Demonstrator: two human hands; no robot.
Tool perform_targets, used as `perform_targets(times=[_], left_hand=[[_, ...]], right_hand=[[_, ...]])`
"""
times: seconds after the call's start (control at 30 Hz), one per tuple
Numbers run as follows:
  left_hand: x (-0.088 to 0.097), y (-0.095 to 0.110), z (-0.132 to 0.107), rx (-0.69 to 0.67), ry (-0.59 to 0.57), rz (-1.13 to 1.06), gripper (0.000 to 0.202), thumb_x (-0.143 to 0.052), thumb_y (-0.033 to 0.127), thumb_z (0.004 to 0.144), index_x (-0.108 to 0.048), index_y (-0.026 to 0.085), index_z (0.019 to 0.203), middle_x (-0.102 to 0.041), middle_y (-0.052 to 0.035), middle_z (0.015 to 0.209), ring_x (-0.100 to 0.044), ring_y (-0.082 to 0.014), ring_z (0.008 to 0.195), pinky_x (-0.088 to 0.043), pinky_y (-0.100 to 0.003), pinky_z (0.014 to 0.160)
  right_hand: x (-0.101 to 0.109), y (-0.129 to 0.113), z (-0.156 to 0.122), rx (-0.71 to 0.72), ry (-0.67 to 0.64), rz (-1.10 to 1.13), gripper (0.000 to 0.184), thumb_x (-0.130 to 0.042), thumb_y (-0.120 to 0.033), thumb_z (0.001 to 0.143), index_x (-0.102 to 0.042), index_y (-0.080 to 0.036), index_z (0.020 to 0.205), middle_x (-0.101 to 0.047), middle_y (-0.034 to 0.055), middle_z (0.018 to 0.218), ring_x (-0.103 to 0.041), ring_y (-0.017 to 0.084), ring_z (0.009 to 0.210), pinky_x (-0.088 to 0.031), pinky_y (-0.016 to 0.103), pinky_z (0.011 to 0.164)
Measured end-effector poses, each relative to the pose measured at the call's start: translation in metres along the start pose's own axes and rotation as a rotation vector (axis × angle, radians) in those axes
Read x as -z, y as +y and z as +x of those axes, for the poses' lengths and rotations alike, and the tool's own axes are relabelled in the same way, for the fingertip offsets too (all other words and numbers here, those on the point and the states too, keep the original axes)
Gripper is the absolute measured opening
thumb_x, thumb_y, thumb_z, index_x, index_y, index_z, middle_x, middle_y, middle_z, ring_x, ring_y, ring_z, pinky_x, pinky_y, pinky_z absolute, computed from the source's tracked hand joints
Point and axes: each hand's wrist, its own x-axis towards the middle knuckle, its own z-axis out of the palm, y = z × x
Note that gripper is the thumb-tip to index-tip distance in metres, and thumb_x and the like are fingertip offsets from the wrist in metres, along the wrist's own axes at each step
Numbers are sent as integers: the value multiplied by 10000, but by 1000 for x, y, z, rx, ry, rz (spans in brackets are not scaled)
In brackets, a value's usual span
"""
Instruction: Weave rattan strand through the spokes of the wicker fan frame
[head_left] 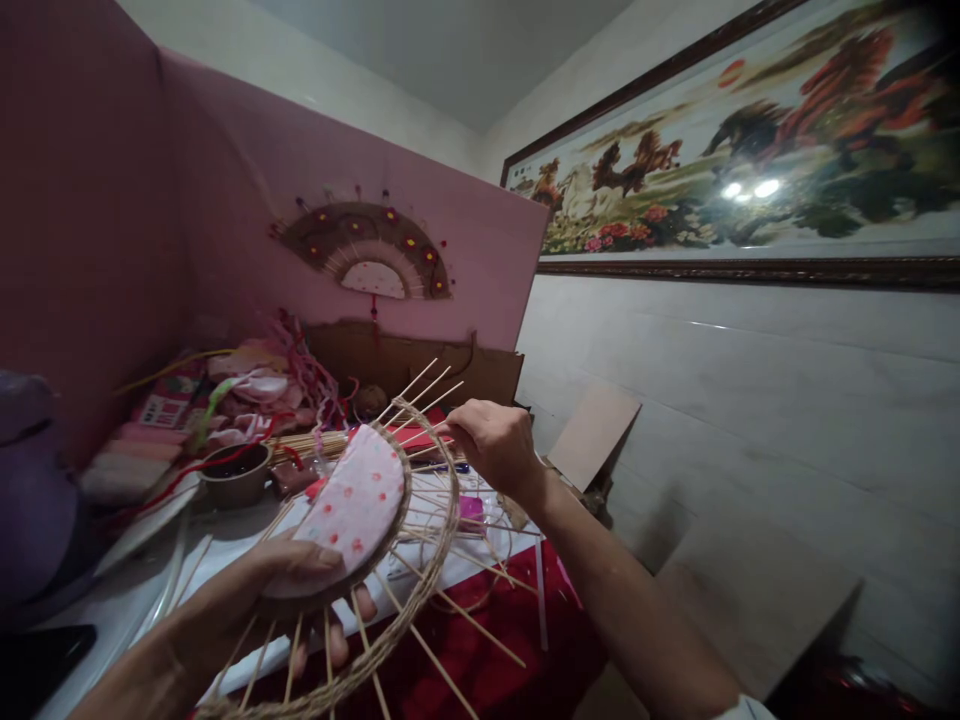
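The left hand (255,595) is gripping a half-woven stick fan (450,520) at the near left, thumb pressing on its pink dotted fabric centre (356,505) and fingers curling underneath, so the fan is hanging tilted above the white surface (135,590) and a red cloth (487,640). The right hand (491,440) is closing its fingertips on the fan's far edge, where the twine rim is crossing the bare sticks (what exactly it is pinching is hidden). Farther left a dark bowl (234,470) is sitting beside a bundle of sticks (307,443), and a finished fan (367,250) is hanging on the pink board (225,180).
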Motion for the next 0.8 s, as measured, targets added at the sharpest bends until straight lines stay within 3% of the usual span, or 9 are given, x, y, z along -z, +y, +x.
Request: perform_targets(times=[0.27,0.5,0.63,0.73,0.8], left_hand=[[0,2,0,-6,56,-63,267,-549,266,753,-647,62,894,-711,-157,920,-660,-237,579,-426,-219,369],[0,1,-4,-19,33,19,263,-541,256,762,-698,49,799,-723,-140,761,-664,-253,576,-460,-251,381],[2,2,-5,-73,60,-63,236,-571,236,741,-703,49,799,-717,-164,820,-660,-270,547,-453,-260,365],[4,3,-7,-104,49,-73,247,-564,244,751,-709,51,800,-714,-160,842,-660,-257,547,-457,-247,376],[4,4,-9,-103,36,-44,265,-553,260,756,-716,51,772,-711,-153,724,-661,-258,561,-452,-234,369]], right_hand=[[13,-2,-2,-31,-7,21,247,-466,-329,896,-588,-182,738,-632,14,704,-573,113,673,-362,235,628],[14,28,-1,-143,-63,94,218,-543,-371,843,-637,-207,735,-645,7,724,-576,114,659,-369,240,606],[15,46,-5,-173,-88,124,188,-566,-337,824,-647,-200,723,-656,17,727,-580,121,667,-378,246,613],[16,59,-10,-247,-79,280,152,-608,-305,782,-656,-189,696,-659,18,692,-567,117,626,-387,241,589],[14,68,-15,-365,-71,484,138,-630,-288,747,-657,-175,671,-657,20,653,-565,118,598,-400,241,570]])
